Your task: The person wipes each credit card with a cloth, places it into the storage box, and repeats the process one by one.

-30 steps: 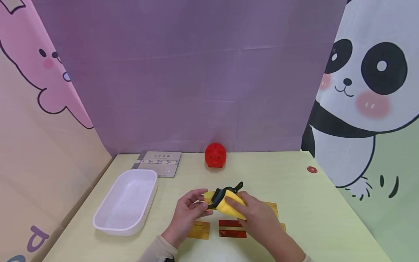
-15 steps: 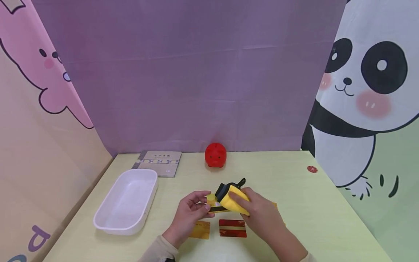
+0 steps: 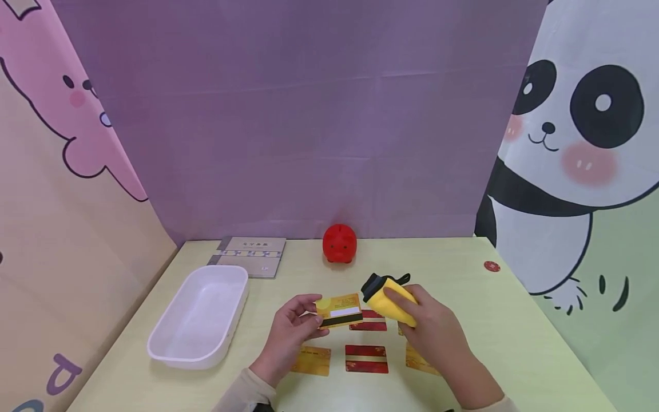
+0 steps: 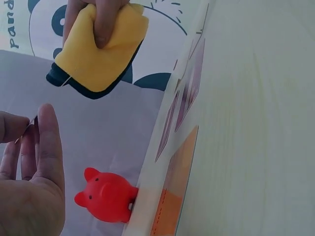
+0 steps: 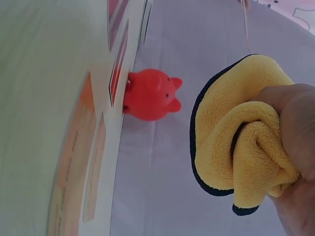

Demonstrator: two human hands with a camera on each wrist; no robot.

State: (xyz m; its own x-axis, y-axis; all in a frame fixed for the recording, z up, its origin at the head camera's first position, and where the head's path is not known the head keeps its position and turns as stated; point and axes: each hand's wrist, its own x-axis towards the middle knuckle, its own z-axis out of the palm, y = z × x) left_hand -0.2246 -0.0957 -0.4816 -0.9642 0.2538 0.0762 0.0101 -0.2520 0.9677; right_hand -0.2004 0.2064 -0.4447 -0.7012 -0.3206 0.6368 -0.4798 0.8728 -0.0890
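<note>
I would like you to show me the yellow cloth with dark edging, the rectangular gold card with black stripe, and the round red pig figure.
Yellow cloth (image 4: 98, 66): left wrist view, middle of its yellow face.
Black-striped gold card (image 3: 344, 313): head view, its white strip.
Red pig figure (image 3: 340, 245): head view, its front.

The yellow cloth (image 5: 216, 132) has dark edging (image 5: 192, 125).

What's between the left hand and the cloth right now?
A yellow card, pinched by the left hand, as the head view shows. Between card and cloth there is a gap, seen in the left wrist view.
</note>
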